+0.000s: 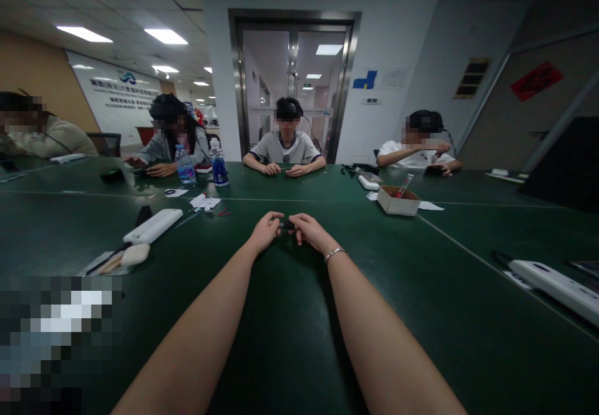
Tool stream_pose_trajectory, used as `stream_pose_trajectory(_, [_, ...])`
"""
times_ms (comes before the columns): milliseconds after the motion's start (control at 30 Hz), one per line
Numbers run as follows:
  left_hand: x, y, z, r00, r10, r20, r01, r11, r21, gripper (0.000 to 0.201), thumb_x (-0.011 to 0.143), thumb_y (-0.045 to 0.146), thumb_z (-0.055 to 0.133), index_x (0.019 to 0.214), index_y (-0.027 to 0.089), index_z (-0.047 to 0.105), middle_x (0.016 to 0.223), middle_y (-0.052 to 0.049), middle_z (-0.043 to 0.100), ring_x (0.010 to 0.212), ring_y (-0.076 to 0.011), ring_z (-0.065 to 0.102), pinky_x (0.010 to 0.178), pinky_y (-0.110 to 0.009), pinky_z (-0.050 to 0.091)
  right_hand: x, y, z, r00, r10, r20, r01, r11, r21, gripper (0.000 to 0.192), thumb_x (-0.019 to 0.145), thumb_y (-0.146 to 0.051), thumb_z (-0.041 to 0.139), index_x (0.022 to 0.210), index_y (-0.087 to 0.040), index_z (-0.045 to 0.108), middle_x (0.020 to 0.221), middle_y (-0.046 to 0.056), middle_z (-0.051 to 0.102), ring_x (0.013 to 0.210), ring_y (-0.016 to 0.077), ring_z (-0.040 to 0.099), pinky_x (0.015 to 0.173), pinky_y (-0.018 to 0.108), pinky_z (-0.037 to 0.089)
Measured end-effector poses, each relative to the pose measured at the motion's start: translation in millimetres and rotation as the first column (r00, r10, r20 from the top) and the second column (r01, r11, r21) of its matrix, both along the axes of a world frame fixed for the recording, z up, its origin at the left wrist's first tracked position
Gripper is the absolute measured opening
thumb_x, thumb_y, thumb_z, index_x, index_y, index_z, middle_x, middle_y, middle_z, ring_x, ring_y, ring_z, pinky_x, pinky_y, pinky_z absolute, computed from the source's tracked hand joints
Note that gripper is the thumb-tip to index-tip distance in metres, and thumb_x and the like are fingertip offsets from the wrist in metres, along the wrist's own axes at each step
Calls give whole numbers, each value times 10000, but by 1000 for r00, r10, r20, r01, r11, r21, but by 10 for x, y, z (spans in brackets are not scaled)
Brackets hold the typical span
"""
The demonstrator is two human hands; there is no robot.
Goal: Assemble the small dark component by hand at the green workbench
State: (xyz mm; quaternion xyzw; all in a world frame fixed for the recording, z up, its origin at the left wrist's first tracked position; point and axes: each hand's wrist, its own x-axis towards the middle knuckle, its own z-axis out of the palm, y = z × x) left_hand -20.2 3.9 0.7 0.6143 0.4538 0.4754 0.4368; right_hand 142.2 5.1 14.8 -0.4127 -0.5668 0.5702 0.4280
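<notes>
Both my hands meet over the middle of the green table (285,315), arms stretched forward. Between them is a small, dark, slim object (286,225) with a greyish end on the left side; its kind is too small to make out. My left hand (266,233) pinches that greyish end between thumb and fingers. The dark end is gripped by my right hand (309,233), which has a silver bracelet (336,253) at its wrist. My fingers partly hide the object.
A cardboard box (399,204) holds a clear, red-marked item. White power strips (153,226) lie left and right (555,287). Two bottles (219,165) stand beyond loose papers (204,202) and red-handled pliers (224,212). Several people (286,146) sit across the table.
</notes>
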Motion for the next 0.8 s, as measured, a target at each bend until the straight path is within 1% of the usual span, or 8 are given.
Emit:
stream_pose_trajectory(67, [4, -10, 13, 1000, 3, -6, -3, 1000, -4, 276, 841, 251, 436, 1075, 137, 529, 534, 46, 472, 414, -62, 387, 424, -168, 289, 0, 0, 2, 1000, -1, 10, 1, 1000, 9, 91, 821, -184, 546, 896, -157, 502, 596, -50, 544, 303, 45, 428, 290, 166, 390])
stream_pose_trajectory(200, [7, -21, 27, 1000, 9, -8, -9, 1000, -4, 265, 838, 252, 446, 1059, 136, 537, 532, 46, 473, 419, -62, 390, 439, -169, 304, -5, -22, 34, 999, 16, -39, -17, 1000, -23, 259, 749, -107, 616, 967, -169, 490, 639, -57, 552, 367, 56, 496, 352, 172, 453])
stream_pose_trajectory(300, [9, -24, 26, 1000, 8, -5, -8, 1000, -10, 264, 841, 243, 438, 1063, 136, 533, 527, 47, 469, 415, -62, 391, 435, -168, 296, -13, -31, 51, 1000, 3, 25, -2, 999, -42, 128, 832, -206, 554, 933, -151, 496, 591, -34, 559, 326, 55, 450, 304, 161, 390])
stream_pose_trajectory(367, [13, -29, 29, 1000, 6, -6, -6, 1000, -15, 263, 845, 231, 424, 1067, 135, 529, 526, 47, 469, 413, -63, 392, 429, -167, 289, -13, -31, 51, 1000, 5, 31, -4, 1000, -25, 115, 824, -169, 546, 927, -151, 498, 572, -43, 551, 317, 53, 434, 298, 159, 374])
stream_pose_trajectory(467, [22, -41, 43, 1000, 15, -11, -15, 1000, -12, 259, 849, 209, 406, 1062, 129, 528, 517, 48, 462, 411, -63, 388, 427, -167, 288, -8, -23, 39, 1000, 17, -18, -17, 1000, -22, 269, 743, -88, 602, 971, -166, 483, 557, -77, 534, 319, 59, 439, 317, 167, 391])
stream_pose_trajectory(633, [18, -41, 52, 1000, 19, -19, -19, 1000, -19, 260, 846, 211, 420, 1067, 133, 533, 520, 48, 465, 409, -62, 386, 424, -168, 287, -17, -16, 28, 998, -25, 50, 26, 999, -18, 146, 840, -248, 538, 932, -157, 471, 526, -50, 554, 263, 51, 362, 259, 160, 267])
stream_pose_trajectory(700, [12, -32, 45, 1000, 13, -23, -13, 1000, -26, 262, 848, 212, 419, 1072, 136, 532, 523, 47, 467, 411, -63, 389, 422, -169, 285, -15, -22, 34, 999, -21, 49, 21, 1000, -13, 158, 816, -192, 547, 950, -160, 470, 539, -59, 547, 273, 49, 376, 269, 157, 289])
stream_pose_trajectory(800, [7, -18, 31, 1000, 6, -23, -6, 1000, -13, 261, 850, 212, 413, 1070, 135, 532, 524, 47, 467, 416, -64, 395, 424, -168, 288, -1, -28, 45, 1000, 4, -15, -4, 999, -54, 338, 731, -89, 602, 1017, -175, 445, 588, -73, 540, 341, 59, 464, 335, 161, 402])
